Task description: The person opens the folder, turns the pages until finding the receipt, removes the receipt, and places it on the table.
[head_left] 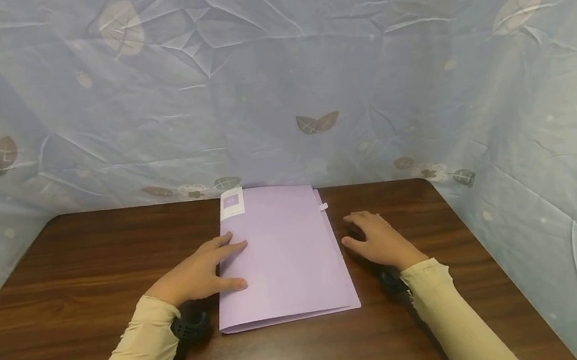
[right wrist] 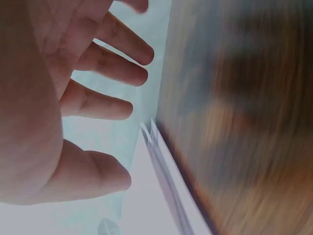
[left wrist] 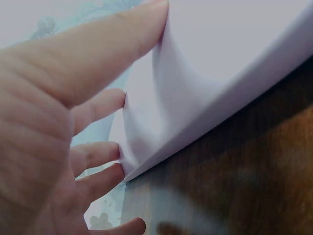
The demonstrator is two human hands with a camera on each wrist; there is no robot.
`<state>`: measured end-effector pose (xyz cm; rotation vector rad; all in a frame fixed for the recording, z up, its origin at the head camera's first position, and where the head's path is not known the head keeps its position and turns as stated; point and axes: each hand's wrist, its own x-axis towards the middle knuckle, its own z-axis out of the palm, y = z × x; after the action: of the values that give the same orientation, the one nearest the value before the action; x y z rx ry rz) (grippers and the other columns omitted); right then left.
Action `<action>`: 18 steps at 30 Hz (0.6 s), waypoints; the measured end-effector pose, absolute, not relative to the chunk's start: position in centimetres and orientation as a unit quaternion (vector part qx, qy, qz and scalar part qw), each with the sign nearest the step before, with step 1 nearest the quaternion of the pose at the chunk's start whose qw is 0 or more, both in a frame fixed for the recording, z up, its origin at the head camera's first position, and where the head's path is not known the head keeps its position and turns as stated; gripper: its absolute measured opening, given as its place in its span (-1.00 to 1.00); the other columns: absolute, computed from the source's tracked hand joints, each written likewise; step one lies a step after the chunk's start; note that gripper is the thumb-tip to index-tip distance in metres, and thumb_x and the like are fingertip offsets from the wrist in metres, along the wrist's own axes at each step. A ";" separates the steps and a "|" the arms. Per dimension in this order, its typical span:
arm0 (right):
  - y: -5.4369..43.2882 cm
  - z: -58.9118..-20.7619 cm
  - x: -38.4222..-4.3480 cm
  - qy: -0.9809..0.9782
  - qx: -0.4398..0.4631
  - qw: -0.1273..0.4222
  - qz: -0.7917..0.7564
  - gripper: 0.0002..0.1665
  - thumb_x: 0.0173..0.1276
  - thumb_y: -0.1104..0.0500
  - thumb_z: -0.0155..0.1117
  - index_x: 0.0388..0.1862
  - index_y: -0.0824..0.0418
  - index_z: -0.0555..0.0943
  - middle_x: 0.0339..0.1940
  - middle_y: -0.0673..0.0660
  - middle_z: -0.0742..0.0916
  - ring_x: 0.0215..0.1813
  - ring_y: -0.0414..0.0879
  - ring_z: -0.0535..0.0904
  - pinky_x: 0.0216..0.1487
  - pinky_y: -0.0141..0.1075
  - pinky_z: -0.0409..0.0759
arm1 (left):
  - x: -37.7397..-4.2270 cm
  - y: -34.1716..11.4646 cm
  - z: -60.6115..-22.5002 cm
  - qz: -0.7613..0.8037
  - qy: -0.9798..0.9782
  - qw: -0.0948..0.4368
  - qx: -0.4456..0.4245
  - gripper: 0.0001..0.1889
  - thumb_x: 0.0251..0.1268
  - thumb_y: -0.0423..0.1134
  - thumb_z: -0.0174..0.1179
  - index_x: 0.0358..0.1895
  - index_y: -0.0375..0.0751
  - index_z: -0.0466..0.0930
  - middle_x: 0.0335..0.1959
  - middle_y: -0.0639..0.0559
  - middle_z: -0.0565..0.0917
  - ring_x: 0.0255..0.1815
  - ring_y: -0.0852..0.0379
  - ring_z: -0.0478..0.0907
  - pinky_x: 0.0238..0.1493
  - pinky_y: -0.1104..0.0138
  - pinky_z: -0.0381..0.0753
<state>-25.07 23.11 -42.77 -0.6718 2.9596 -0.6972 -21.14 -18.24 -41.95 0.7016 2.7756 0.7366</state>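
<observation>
A pale purple file folder [head_left: 286, 246] lies closed on the table, with a white label [head_left: 237, 201] at its upper left corner and a small white tab [head_left: 323, 206] on the right side. My left hand [head_left: 200, 275] rests on its left edge, fingers spread. In the left wrist view the thumb and fingertips touch the folder's cover [left wrist: 205, 44] along the spine. Beside the right edge, my right hand [head_left: 382, 240] is held apart from the folder, fingers loosely extended and holding nothing. The right wrist view shows the folder's layered edges [right wrist: 168, 186] below that hand's thumb.
The dark brown wooden table [head_left: 89, 276] extends to both sides of the folder. A pale blue curtain [head_left: 257, 100] with a leaf print hangs behind it and along both sides. Dark straps [head_left: 191, 324] sit at both wrists, under pale yellow sleeves [head_left: 132, 355].
</observation>
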 end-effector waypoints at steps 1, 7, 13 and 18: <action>22.8 -42.8 -25.1 0.949 -0.216 0.022 -0.228 -0.27 0.51 -0.04 0.27 0.49 0.34 0.41 0.49 0.39 0.46 0.54 0.32 0.31 0.54 0.29 0.13 | -21.2 -18.2 -42.0 0.250 0.934 0.094 0.236 -0.10 0.19 0.29 0.40 0.56 0.00 0.37 0.63 -0.34 0.15 0.60 -0.43 0.06 0.46 -0.32 0.19; 21.2 -43.2 -25.0 0.940 -0.242 0.067 -0.229 -0.23 0.51 -0.04 0.28 0.56 0.27 0.35 0.59 0.37 0.34 0.60 0.30 0.22 0.52 0.23 0.24 | -21.1 -17.9 -42.3 0.247 0.936 0.092 0.233 -0.10 0.18 0.29 0.41 0.55 -0.01 0.38 0.63 -0.33 0.15 0.61 -0.42 0.06 0.46 -0.29 0.21; 20.7 -43.3 -24.4 0.931 -0.278 0.115 -0.205 -0.22 0.50 0.00 0.30 0.60 0.18 0.33 0.65 0.32 0.25 0.64 0.26 0.14 0.54 0.20 0.22 | -20.8 -17.9 -42.2 0.238 0.939 0.083 0.235 -0.10 0.20 0.29 0.40 0.56 0.00 0.37 0.63 -0.32 0.16 0.61 -0.40 0.07 0.46 -0.28 0.23; 20.5 -43.2 -24.1 0.931 -0.283 0.132 -0.192 -0.26 0.52 0.00 0.29 0.59 0.18 0.36 0.64 0.31 0.27 0.64 0.25 0.16 0.54 0.17 0.23 | -20.6 -18.0 -41.9 0.235 0.939 0.089 0.233 -0.10 0.23 0.29 0.38 0.57 0.00 0.35 0.64 -0.32 0.13 0.61 -0.40 0.06 0.46 -0.28 0.23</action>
<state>-24.12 20.47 -43.24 -0.8204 2.7014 -0.5566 -20.65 -17.95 -41.89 0.6943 2.7952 0.7005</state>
